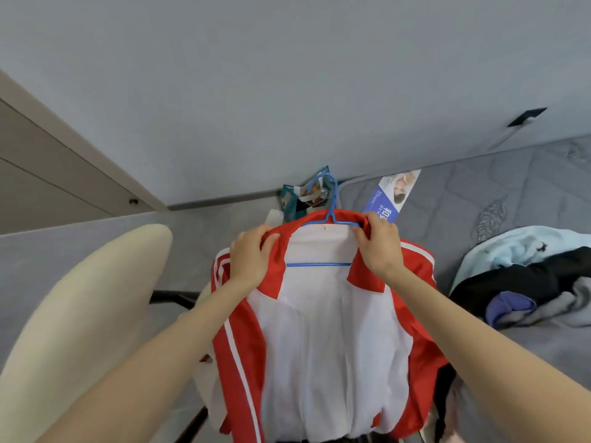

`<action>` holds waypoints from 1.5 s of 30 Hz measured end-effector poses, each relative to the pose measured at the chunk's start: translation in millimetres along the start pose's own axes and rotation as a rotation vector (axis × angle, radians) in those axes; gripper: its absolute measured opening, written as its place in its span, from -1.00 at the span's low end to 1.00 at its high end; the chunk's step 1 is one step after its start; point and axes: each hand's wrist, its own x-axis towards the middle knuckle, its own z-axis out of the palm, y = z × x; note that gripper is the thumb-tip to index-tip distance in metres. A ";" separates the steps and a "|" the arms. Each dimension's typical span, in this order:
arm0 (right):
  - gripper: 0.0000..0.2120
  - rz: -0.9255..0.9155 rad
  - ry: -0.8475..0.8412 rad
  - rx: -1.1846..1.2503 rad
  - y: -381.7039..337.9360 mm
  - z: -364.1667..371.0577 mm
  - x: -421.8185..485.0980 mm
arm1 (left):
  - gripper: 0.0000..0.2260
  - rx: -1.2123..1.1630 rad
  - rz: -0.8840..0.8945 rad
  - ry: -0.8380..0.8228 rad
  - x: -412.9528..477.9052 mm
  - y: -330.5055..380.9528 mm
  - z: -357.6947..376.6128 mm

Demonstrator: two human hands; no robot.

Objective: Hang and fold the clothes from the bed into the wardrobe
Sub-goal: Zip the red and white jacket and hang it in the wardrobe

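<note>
A red jacket with a white lining and white stripes [319, 346] hangs open in front of me on a blue wire hanger [329, 199], whose hook sticks up above the collar. My left hand [251, 255] grips the red collar on the left side. On the right side, my right hand [379, 247] grips the collar together with the hanger's shoulder. The hanger's blue crossbar shows across the lining between my hands. A pile of other clothes [527, 282], light blue, black, purple and grey, lies on the grey bed [479, 199] to the right.
A cream padded chair back [80, 314] stands at the left. Behind the hanger sits a teal bag with papers [303, 199], and a blue and white printed card [391, 196] lies at the bed's head. A beige panelled door or wardrobe front [48, 174] is at the far left.
</note>
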 end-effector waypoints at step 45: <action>-0.86 0.110 -0.360 -0.027 126.4 110.5 -195.2 | -0.80 -0.137 -0.361 -0.226 -233.2 -50.1 115.8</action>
